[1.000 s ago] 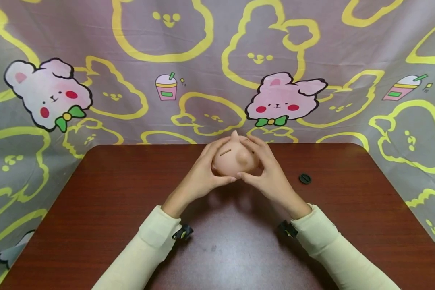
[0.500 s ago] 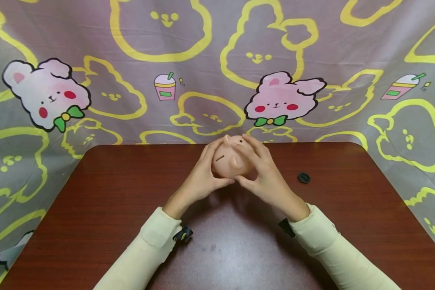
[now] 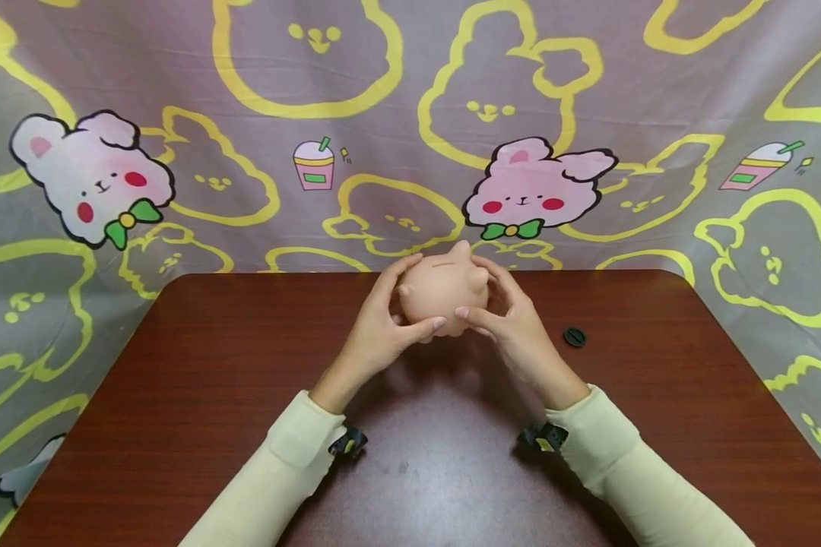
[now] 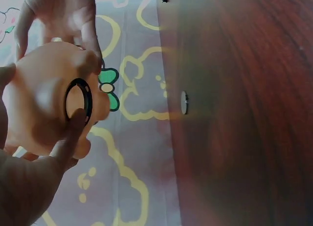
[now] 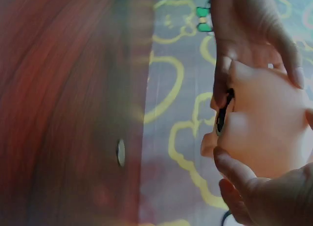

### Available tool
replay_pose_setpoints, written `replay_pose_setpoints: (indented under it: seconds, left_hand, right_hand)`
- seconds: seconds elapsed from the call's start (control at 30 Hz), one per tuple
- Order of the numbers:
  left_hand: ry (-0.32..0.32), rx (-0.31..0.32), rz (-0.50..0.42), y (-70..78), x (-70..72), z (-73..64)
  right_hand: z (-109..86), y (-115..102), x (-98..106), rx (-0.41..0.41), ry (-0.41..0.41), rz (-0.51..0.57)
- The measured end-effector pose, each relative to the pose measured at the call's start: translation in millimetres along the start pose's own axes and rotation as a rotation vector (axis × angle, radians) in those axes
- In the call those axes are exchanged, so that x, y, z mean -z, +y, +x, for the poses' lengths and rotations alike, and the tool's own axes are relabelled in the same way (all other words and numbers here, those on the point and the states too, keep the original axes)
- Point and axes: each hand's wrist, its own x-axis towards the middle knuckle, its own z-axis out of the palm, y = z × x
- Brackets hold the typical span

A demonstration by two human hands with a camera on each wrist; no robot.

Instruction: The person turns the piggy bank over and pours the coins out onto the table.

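Note:
A peach-pink piggy bank (image 3: 441, 292) is held up over the far part of the table between both hands, its slot on top and feet below. My left hand (image 3: 376, 323) grips its left end, thumb along the near side. The right hand (image 3: 520, 323) grips the right end, thumb in front. In the left wrist view, a black-rimmed round opening (image 4: 78, 102) shows on the underside, with the left thumb over its edge. Below the bank, a small silvery disc like a coin (image 4: 184, 102) is seen nearly edge-on at the table; the right wrist view also shows this disc (image 5: 121, 152).
A round black plug (image 3: 575, 336) lies on the dark red-brown table (image 3: 198, 395), right of the right hand. Behind the table's far edge hangs a patterned curtain (image 3: 383, 137).
The piggy bank first tipped further, then turned so its slot moved to the top and its feet point down. Both hands shifted their hold with it. The black plug stayed put.

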Motion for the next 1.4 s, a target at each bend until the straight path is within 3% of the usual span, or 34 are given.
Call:
replay_pose_setpoints:
  seconds: [0.1, 0.23, 0.37, 0.73, 0.93, 1.07, 1.27, 1.4]
  left_hand:
    - [0.015, -0.006, 0.005, 4.5, -1.5, 1.6]
    - [0.028, -0.02, 0.105, 8.9, -2.1, 2.1]
    - [0.028, -0.022, 0.154, 10.9, -2.2, 1.8]
    - [-0.001, -0.014, 0.168, 11.8, -0.9, 3.2]
    - [-0.04, 0.002, 0.155, 8.8, -0.7, 2.5]
    - [-0.065, 0.01, 0.148, 7.5, 0.2, 1.6]
    - [-0.099, -0.05, 0.199, 4.4, 2.1, 1.5]
    - [-0.111, -0.075, 0.236, 1.8, 2.7, 0.9]
  right_hand:
    - [1.9, 2, 1, -0.102, -0.007, 0.225]
    - [3.2, 5, 3, -0.169, -0.006, 0.331]
    - [3.4, 7, 4, -0.187, -0.017, 0.361]
    - [2.6, 8, 5, -0.161, -0.02, 0.329]
    - [-0.8, 6, 2, -0.11, 0.002, 0.201]
    - [-2.4, 4, -1, -0.044, 0.039, 0.042]
    - [-4.7, 5, -4, 0.131, 0.066, -0.312]
    - [-6.7, 5, -8, 0.284, 0.051, -0.468]
